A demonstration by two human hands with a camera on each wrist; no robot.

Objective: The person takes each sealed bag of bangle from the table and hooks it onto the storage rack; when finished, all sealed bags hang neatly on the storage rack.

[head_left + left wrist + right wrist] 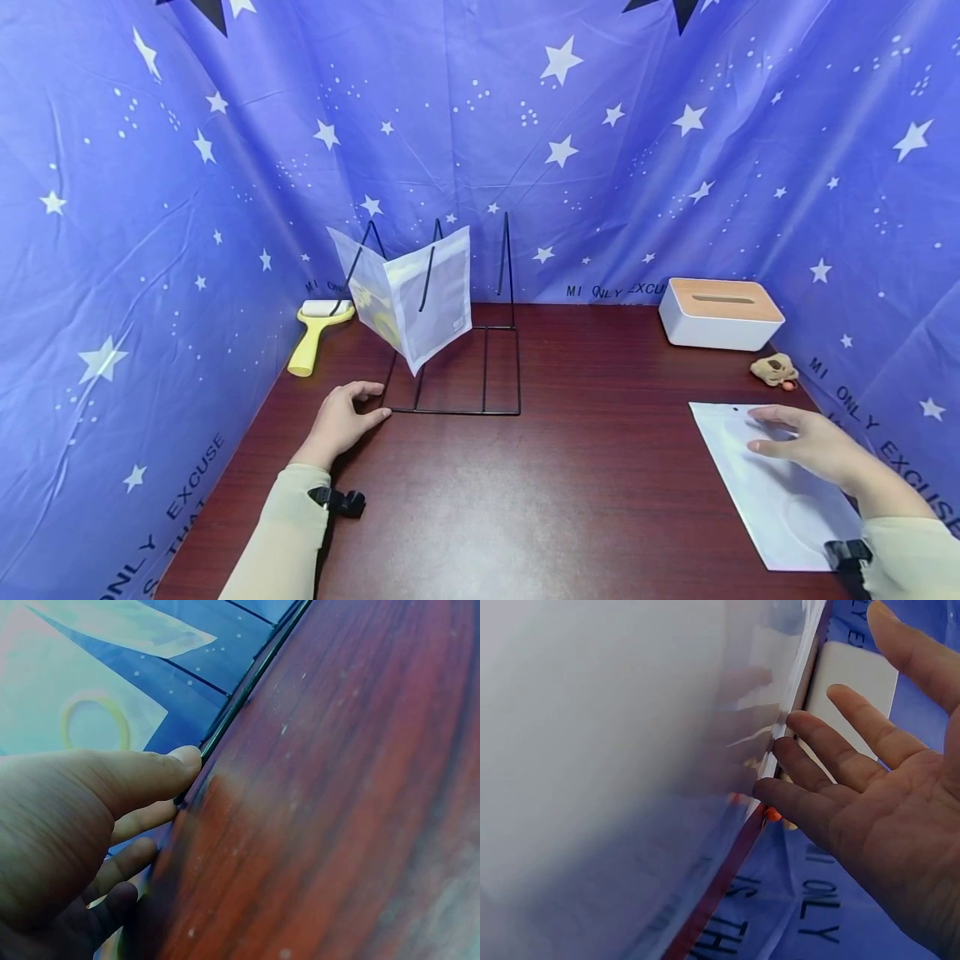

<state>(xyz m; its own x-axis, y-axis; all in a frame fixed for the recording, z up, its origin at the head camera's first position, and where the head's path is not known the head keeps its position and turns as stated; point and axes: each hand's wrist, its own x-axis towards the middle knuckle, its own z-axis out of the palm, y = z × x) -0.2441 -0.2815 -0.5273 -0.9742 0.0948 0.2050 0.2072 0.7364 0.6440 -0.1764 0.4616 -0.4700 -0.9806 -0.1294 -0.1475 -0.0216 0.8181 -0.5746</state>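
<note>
In the head view a black wire rack (pixel 453 412) stands on the table, with upright wire loops at its back. My left hand (pixel 345 421) is at its front left corner; in the left wrist view the thumb (pixel 184 759) meets the wire, with the index finger on the other side. Two whitish plastic pouches lean in the rack: a plain right-hand pouch (pixel 438 292) and a left-hand pouch (pixel 367 292) with yellow showing. My right hand (pixel 813 446) hovers over a flat white plastic pouch (pixel 757 492), fingers extended near its holed top edge.
A yellow-handled lint roller (pixel 307 346) lies left of the rack. At the back right stands a white tissue box (pixel 708 327) with a wooden lid. A small tan object (pixel 772 369) with an orange bead lies before it. Starry blue cloth (pixel 465 150) encloses the table.
</note>
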